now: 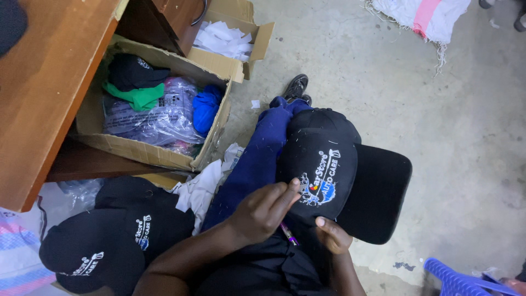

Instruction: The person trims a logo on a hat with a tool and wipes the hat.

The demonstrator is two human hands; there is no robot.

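A black cap (329, 159) with a white and blue embroidered logo lies on my lap, its flat brim (378, 192) pointing right. My left hand (263, 211) rests on the cap's front panel beside the logo, fingers curled around a thin purple tool (288, 234) that pokes out below the hand. My right hand (331, 235) grips the cap's lower edge just under the logo. Short white thread bits speckle the cap and my blue trouser leg (255, 159).
More black caps (109, 241) are piled at the lower left. An open cardboard box (142, 151) of bagged and folded clothes sits under a wooden desk (44, 82). A second box (241, 33) holds white paper. A blue plastic seat (460, 279) is at the lower right on the concrete floor.
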